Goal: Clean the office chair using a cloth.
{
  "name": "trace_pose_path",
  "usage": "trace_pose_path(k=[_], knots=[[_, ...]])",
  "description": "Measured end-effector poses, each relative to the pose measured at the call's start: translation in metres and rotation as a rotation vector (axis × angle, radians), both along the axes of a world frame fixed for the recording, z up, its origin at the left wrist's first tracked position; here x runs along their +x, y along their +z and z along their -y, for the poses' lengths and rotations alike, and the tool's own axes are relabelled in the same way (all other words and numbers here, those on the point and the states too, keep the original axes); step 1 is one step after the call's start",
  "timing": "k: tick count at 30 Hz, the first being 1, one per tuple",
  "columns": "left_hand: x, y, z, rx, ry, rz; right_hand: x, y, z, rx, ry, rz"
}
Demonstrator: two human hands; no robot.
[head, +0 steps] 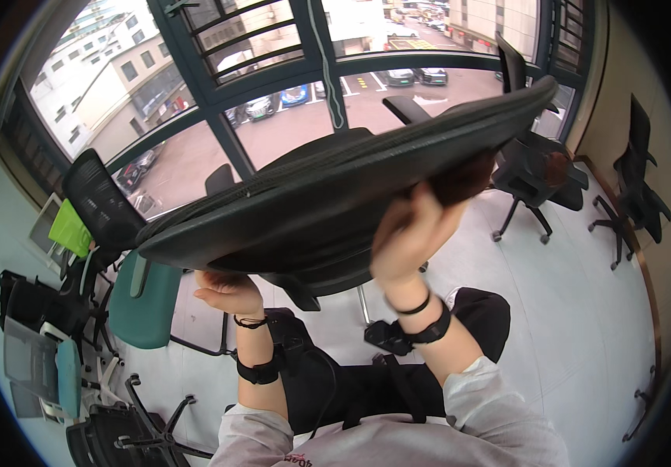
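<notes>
A large black chair part (335,192), with a smooth rim and mesh along its upper face, is tilted in front of me with its right end higher. Which part of the chair it is, I cannot tell. My left hand (230,293) supports it from below near the lower left end, its fingers partly hidden. Under the right half, my right hand (417,239) is blurred and grips the underside, where the fingertips are hard to see. A dark curved plastic piece (335,283) shows below the part; whether the two are joined is unclear.
Left of me stand a green-seated chair (143,309), a black mesh chair (102,198) and a grey mesh chair (29,356). A black five-star base (163,435) lies at lower left. More black chairs (536,169) stand at right. Tall windows (265,82) are ahead.
</notes>
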State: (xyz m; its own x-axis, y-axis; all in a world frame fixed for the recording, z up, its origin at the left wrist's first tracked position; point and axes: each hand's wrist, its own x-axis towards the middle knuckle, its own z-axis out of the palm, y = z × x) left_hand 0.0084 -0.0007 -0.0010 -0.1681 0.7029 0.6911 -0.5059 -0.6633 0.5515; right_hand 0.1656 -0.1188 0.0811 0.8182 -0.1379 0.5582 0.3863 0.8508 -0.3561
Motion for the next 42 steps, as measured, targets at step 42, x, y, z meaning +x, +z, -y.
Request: trace_pose_path(k=[42], knots=[[0.000,0.015,0.001,0.242,0.332,-0.321,0.095,-0.102,-0.003,-1.198,-0.160,0.923]])
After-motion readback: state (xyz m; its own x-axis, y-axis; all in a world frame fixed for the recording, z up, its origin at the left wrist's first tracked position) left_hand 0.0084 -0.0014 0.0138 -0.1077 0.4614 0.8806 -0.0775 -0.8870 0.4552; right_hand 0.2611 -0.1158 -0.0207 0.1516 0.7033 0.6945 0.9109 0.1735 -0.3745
